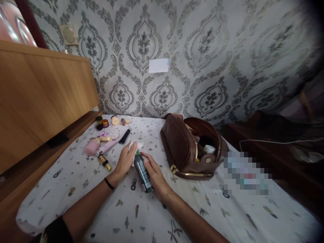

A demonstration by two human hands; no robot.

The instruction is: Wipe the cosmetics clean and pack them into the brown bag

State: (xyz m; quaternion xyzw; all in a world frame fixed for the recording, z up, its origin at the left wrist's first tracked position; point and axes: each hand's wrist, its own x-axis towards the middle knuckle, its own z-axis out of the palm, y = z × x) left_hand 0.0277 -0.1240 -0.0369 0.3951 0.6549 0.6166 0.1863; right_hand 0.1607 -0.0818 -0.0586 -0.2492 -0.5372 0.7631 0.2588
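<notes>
My right hand [154, 172] is wrapped along the side of a dark green bottle [142, 170], which it holds tilted over the patterned cloth. At the bottle's green top end, my left hand [125, 158] is closed on a white tissue [139, 145] that touches the bottle. Part of the tissue is hidden by the left fingers. To the right stands an open brown cosmetic bag [181, 145] with gold zips; a white-lidded jar [209, 149] shows inside it.
Left of my hands lie a black tube [125, 135], a pink tube [108, 147], a pink item [91, 147] and a black-and-gold bottle [104, 162]. Several small jars sit farther back, including a red one [104, 123]. A wooden cabinet [48, 98] borders the left; a wall rises behind.
</notes>
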